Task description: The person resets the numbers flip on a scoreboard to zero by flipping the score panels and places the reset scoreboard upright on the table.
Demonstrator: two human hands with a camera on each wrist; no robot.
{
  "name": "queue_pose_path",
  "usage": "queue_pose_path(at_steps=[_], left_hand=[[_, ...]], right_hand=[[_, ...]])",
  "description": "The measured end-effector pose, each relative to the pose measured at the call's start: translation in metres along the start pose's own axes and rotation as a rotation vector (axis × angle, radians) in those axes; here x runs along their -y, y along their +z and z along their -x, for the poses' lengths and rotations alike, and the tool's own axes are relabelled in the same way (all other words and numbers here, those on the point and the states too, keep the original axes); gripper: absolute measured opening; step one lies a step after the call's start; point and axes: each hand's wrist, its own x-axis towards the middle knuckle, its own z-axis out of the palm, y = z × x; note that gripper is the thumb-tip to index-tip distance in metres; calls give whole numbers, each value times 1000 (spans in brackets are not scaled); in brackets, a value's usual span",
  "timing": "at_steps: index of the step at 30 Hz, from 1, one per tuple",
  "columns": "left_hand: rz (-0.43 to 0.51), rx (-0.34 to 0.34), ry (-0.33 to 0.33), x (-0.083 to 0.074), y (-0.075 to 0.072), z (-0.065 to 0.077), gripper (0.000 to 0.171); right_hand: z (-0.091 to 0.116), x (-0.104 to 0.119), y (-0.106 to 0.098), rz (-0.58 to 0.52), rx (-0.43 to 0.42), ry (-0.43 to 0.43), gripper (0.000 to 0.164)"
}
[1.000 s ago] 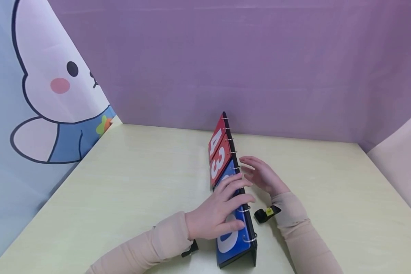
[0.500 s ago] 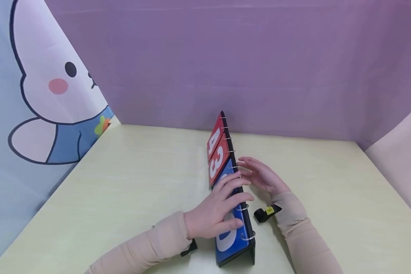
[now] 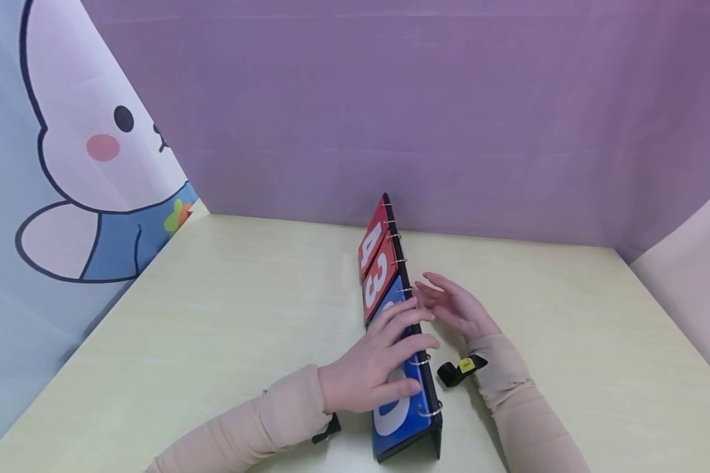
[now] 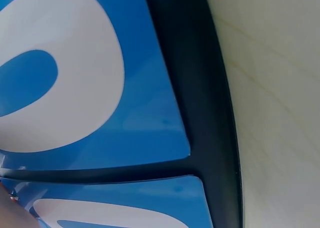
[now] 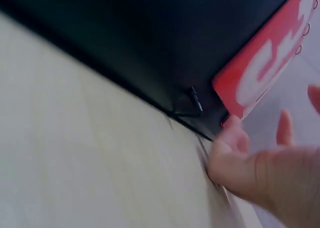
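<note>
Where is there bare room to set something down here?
Bare tabletop lies beyond the left sleeve, between the flip scoreboard and the cartoon backdrop, and right of the right sleeve, out to the pale backdrop. Crowded: around the scoreboard's blue cards, with the left hand over them and the right hand close by opposite.

Both forearms (image 3: 227, 427) angle forward and inward; the left hand (image 3: 371, 371) has its fingers (image 3: 414, 345) spread, the right hand's (image 3: 454, 310) bend slightly.
</note>
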Motion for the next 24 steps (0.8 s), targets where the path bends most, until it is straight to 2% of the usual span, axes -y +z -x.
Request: queue_pose_path(at_steps=[3,5,9,12,15,18,24], left_hand=[[-2,-9,4,0,0,-1,62],[2,-10,2,0,0,-2,62],[23,4,-17,0,0,-2,62],[33,17,-32,0,0,-2,62],[44,29,-47,0,0,-2,63],[64,47,-67,0,-1,-2,64],[90,69,-93,0,-1,-3,66]], right_hand=[[1,3,-2,-98,-85,-24,12],[1,5,-5,-90,-148,-60,10],[1,7,-8,89,-319,-97,14],[0,10,-6,259,-452,-100,34],[0,12,-4,426,-550,-107,52],[-1,14,-2,515,-598,-122,57],[-2,15,-3,619,-622,-147,52]])
